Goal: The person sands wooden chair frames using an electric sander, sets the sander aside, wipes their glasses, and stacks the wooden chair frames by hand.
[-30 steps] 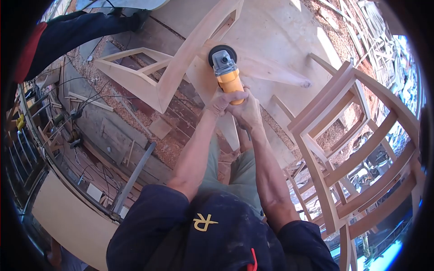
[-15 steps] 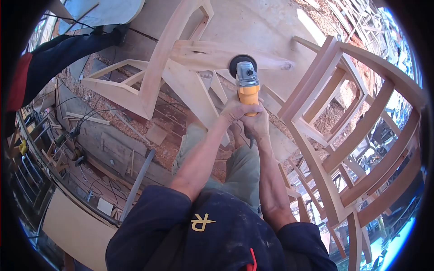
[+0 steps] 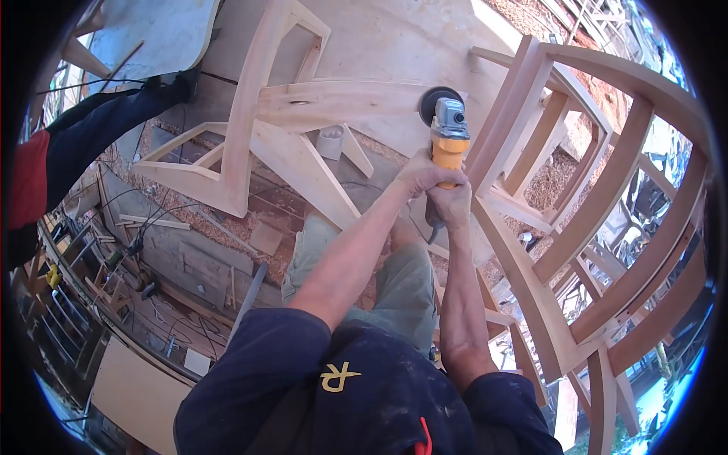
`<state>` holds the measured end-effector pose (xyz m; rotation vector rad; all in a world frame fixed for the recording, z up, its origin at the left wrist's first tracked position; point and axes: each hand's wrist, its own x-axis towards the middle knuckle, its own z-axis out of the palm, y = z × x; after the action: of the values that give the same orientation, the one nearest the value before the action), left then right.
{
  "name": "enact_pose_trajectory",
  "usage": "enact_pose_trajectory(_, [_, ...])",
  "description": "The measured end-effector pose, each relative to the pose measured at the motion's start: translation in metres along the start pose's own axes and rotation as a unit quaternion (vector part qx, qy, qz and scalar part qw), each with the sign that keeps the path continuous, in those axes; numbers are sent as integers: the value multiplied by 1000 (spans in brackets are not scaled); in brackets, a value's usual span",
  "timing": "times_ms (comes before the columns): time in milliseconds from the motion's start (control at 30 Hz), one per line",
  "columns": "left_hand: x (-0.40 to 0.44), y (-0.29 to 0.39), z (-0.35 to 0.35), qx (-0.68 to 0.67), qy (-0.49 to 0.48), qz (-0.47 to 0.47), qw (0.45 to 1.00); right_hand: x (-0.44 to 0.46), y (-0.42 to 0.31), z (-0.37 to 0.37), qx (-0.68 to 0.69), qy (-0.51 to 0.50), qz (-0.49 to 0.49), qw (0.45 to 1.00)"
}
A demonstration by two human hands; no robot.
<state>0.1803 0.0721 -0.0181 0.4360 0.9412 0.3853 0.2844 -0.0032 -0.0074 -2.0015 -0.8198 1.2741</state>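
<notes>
Both my hands are wrapped around a yellow and grey angle grinder. My left hand grips the body from the left side. Closer to me, my right hand closes round the rear part, with the cord trailing below it. The dark round disc at the grinder's head lies over the right end of a pale wooden plank; whether it touches the wood I cannot tell. This plank joins a wooden chair frame on the left, with a slanted board running toward my legs.
A large slatted wooden chair frame stands close on my right. At the left, another person's leg shows. A white cup-like container sits beneath the plank. Cables, offcuts and sawdust lie on the floor.
The grinder has moved right along the plank, closer to its right end, with both hands still on it. The whole view has shifted slightly.
</notes>
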Motion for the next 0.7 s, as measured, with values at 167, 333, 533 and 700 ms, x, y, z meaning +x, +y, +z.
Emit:
enact_pose_trajectory(167, [31, -7, 17, -5, 2, -9, 1000, 18, 8, -28, 10, -27, 43, 999])
enact_pose_trajectory(333, [12, 12, -5, -52, -2, -22, 998, 21, -10, -7, -47, -38, 22, 998])
enact_pose_trajectory(533, [-29, 29, -59, -97, 63, 57, 992, 10, -59, 53, -61, -95, -29, 993])
enact_pose_trajectory(700, [-53, 41, -108, -122, 107, 95, 982, 11, -90, 104, -133, -143, -22, 981])
